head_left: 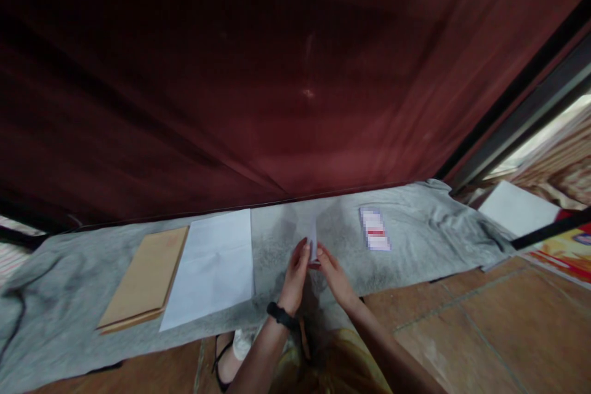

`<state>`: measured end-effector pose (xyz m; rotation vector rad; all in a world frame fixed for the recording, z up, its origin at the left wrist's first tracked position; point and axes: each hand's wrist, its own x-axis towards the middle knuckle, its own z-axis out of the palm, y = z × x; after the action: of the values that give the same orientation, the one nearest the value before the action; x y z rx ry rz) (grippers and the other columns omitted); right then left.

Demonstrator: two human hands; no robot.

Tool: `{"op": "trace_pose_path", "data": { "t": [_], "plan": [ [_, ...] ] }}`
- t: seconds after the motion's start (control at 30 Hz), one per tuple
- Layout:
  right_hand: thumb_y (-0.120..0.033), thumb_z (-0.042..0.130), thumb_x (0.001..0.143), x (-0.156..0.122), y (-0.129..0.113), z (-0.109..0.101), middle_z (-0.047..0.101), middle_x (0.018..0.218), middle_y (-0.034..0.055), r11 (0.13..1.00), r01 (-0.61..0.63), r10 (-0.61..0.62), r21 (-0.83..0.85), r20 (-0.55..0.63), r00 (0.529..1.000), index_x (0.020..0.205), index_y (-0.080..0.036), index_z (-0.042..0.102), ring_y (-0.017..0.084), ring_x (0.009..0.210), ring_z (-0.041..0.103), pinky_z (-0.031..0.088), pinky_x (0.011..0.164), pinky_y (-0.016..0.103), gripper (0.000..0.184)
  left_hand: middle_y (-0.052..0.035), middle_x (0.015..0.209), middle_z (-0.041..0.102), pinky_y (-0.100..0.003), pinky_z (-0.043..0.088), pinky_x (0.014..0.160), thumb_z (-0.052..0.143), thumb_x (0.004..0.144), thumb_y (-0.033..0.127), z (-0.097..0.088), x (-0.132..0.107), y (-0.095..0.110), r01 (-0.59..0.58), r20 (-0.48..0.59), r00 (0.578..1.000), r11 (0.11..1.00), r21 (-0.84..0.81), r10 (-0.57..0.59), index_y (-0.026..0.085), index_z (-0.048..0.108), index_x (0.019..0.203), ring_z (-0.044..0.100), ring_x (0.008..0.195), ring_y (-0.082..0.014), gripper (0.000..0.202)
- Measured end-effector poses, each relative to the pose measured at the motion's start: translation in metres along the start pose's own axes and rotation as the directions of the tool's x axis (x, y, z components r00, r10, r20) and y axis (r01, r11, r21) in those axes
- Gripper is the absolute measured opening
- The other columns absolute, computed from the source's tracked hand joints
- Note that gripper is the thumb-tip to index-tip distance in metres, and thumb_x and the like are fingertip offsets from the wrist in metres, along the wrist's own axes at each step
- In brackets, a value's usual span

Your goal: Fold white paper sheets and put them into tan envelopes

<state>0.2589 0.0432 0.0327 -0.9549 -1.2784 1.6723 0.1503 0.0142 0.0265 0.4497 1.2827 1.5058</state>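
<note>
My left hand (298,265), with a black band on its wrist, and my right hand (332,268) meet over the grey cloth (272,258). Between their fingertips they pinch a narrow piece of folded white paper (313,240), standing upright and seen nearly edge-on. Left of my hands lies a flat white sheet of paper (212,265), close beside a stack of brown envelopes (143,277). A small white slip (375,231) with a red band lies to the right; its print is blurred out.
A dark red fabric panel (295,104) rises behind the cloth. Brown floor tiles (462,326) lie in front, with a foot in a dark sandal (226,357) near my left forearm. At the right are a white box-like object (519,209) and a colourful package (563,252).
</note>
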Motion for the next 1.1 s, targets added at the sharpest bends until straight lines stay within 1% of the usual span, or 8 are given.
{"op": "trace_pose_path", "data": {
  "t": [0.17, 0.3, 0.47, 0.63, 0.7, 0.83, 0.97, 1.1],
  "plan": [
    [-0.055, 0.05, 0.096, -0.002, 0.01, 0.007, 0.056, 0.146, 0.003, 0.983, 0.088, -0.087, -0.16, 0.014, 0.996, 0.127, -0.031, 0.067, 0.023, 0.135, 0.049, 0.032, 0.119, 0.046, 0.043, -0.0098, 0.129, 0.067, -0.035, 0.055, 0.09, 0.053, 0.085, 0.073, -0.004, 0.001, 0.007, 0.138, 0.11, 0.987, 0.965, -0.225, -0.116, 0.023, 0.066, 0.123, 0.062, 0.12, -0.026, 0.064],
    [-0.036, 0.06, 0.09, 0.001, 0.023, 0.007, 0.056, 0.144, 0.0045, 0.935, 0.189, -0.191, -0.299, 0.021, 0.981, 0.122, -0.031, 0.069, 0.023, 0.13, 0.054, 0.044, 0.11, 0.042, 0.033, -0.0098, 0.128, 0.068, -0.034, 0.056, 0.09, 0.049, 0.082, 0.08, -0.012, 0.0, 0.01, 0.207, 0.231, 0.963, 0.935, -0.288, -0.142, 0.023, 0.065, 0.125, 0.064, 0.116, -0.0249, 0.074],
    [-0.026, 0.054, 0.09, 0.005, 0.032, -0.002, 0.057, 0.139, 0.0063, 0.91, 0.199, -0.206, -0.363, 0.019, 0.978, 0.122, -0.03, 0.067, 0.021, 0.115, 0.062, 0.054, 0.095, 0.038, 0.035, -0.009, 0.118, 0.072, -0.031, 0.056, 0.083, 0.075, 0.077, 0.055, -0.022, 0.006, 0.002, 0.085, 0.06, 0.995, 0.991, -0.108, -0.079, 0.021, 0.067, 0.114, 0.069, 0.101, -0.0216, 0.051],
    [-0.032, 0.058, 0.084, 0.025, 0.043, -0.038, 0.057, 0.129, 0.0114, 0.892, 0.163, -0.283, -0.423, -0.241, 0.928, 0.12, -0.023, 0.063, 0.025, 0.119, 0.054, 0.046, 0.104, 0.043, 0.038, -0.0093, 0.097, 0.076, -0.037, 0.054, 0.083, 0.073, 0.077, 0.05, -0.037, 0.025, 0.002, 0.02, -0.031, 0.999, 0.997, 0.068, -0.018, 0.02, 0.07, 0.101, 0.071, 0.092, -0.0244, 0.039],
    [-0.037, 0.063, 0.079, 0.034, 0.048, -0.051, 0.061, 0.116, 0.0107, 0.927, 0.078, -0.202, -0.367, -0.315, 0.927, 0.112, -0.021, 0.064, 0.026, 0.112, 0.056, 0.047, 0.1, 0.044, 0.036, -0.0076, 0.088, 0.075, -0.038, 0.054, 0.081, 0.074, 0.074, 0.047, -0.041, 0.036, 0.005, 0.004, -0.071, 0.997, 0.991, 0.132, 0.005, 0.02, 0.07, 0.094, 0.071, 0.086, -0.0249, 0.035],
    [-0.04, 0.07, 0.072, 0.045, 0.059, -0.057, 0.063, 0.08, 0.0023, 0.954, -0.003, -0.086, -0.3, -0.284, 0.955, 0.1, -0.024, 0.064, 0.023, 0.076, 0.061, 0.053, 0.08, 0.042, 0.033, -0.0041, 0.079, 0.073, -0.038, 0.052, 0.081, 0.076, 0.071, 0.034, -0.042, 0.056, 0.01, -0.038, -0.138, 0.988, 0.972, 0.23, 0.071, 0.021, 0.068, 0.085, 0.068, 0.087, -0.0262, 0.02],
    [-0.028, 0.069, 0.073, 0.046, 0.061, -0.052, 0.063, 0.081, 0.0024, 0.943, -0.003, -0.098, -0.333, -0.287, 0.953, 0.103, -0.028, 0.065, 0.024, 0.078, 0.061, 0.05, 0.085, 0.042, 0.03, -0.0064, 0.088, 0.072, -0.039, 0.049, 0.091, 0.074, 0.07, 0.02, -0.04, 0.063, 0.014, -0.086, -0.203, 0.966, 0.941, 0.327, 0.159, 0.022, 0.067, 0.085, 0.065, 0.103, -0.0292, 0.017],
    [-0.018, 0.063, 0.073, 0.041, 0.059, -0.05, 0.064, 0.096, 0.0056, 0.91, 0.021, -0.145, -0.413, -0.271, 0.951, 0.106, -0.026, 0.067, 0.026, 0.092, 0.061, 0.046, 0.097, 0.044, 0.034, -0.0111, 0.123, 0.066, -0.045, 0.035, 0.113, 0.069, 0.075, 0.019, -0.048, 0.041, 0.007, -0.187, -0.211, 0.917, 0.83, 0.525, 0.34, 0.024, 0.066, 0.11, 0.052, 0.129, -0.0316, 0.035]
  ]
}}
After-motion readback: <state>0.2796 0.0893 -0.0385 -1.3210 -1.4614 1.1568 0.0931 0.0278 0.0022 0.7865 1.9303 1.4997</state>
